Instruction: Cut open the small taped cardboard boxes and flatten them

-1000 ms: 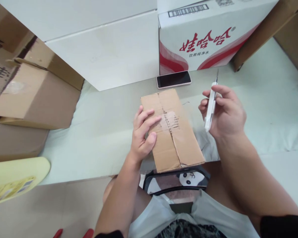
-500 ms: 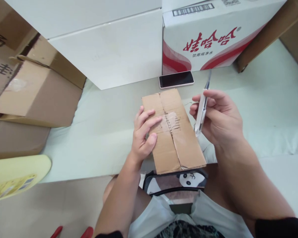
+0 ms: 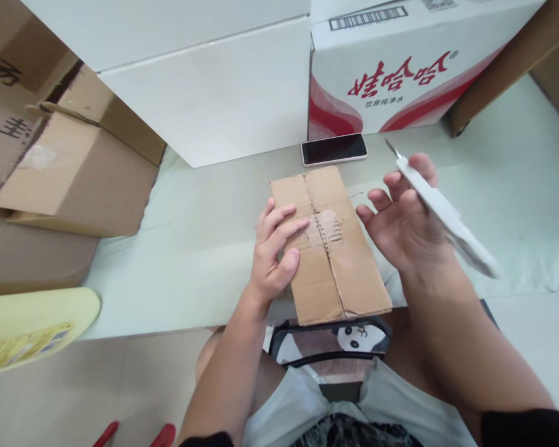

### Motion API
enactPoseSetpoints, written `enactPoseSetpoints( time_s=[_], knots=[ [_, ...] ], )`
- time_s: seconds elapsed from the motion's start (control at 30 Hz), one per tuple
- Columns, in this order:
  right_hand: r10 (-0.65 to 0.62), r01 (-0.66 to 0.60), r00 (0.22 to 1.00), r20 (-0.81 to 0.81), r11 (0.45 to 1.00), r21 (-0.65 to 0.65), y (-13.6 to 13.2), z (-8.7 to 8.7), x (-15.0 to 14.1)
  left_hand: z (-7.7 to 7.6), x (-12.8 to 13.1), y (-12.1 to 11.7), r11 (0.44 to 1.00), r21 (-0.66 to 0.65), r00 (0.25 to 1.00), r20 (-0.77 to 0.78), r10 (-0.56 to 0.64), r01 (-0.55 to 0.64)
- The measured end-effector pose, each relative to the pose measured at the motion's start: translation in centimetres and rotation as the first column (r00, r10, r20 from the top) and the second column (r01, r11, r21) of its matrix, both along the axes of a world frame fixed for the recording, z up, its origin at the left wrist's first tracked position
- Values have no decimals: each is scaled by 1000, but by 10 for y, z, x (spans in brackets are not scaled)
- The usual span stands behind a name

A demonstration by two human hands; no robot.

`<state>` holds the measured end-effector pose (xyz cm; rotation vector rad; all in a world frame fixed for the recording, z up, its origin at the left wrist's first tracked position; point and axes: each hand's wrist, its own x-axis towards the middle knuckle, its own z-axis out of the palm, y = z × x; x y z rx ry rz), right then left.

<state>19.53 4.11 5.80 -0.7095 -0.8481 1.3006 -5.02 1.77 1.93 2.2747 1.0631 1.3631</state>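
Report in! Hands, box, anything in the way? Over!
Left fingers on taped cardboard box. Right fingers hold white pointed tool, clear of box. Phone beyond box, not covering it.

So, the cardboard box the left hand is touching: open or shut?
Shut: the cardboard box's flaps lie flat and meet along the seam, with clear tape across it. Whether the tape is cut, I cannot tell.

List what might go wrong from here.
The bare-tipped knife in the right hand could slip and nick the left hand, which rests on the box. A wide stroke might scratch the phone just beyond the box. Only the left hand steadies the box, so it might shift.
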Motion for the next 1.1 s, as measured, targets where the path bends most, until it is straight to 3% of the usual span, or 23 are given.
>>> enactPoseSetpoints(
  time_s=[0.17, 0.37, 0.47, 0.6, 0.8, 1.1],
  knots=[
    [-32, 24, 995, 94, 996, 85, -12, 21, -2, 0, 0, -1, 1000, -6, 1000, 6, 4, -4],
    [12, -12, 955, 296, 1000, -3, -41, 47, -17, 3, 6, -4, 1000, -25, 1000, 9, -13, 13],
    [37, -12, 893, 449, 998, -59, -50, 47, -23, 4, 9, -5, 1000, -22, 1000, 23, -7, 8],
    [-31, 79, 762, 647, 996, -45, -52, 43, -25, 4, 10, -6, 1000, -22, 1000, 30, -5, 6],
    [-71, 118, 588, 805, 993, 2, -50, 47, -27, 6, 9, -6, 1000, -26, 1000, 4, -8, 8],
    [-34, 110, 595, 803, 993, -39, -50, 57, -31, 4, 11, -5, 1000, -22, 1000, 15, 8, -7]
  ],
)
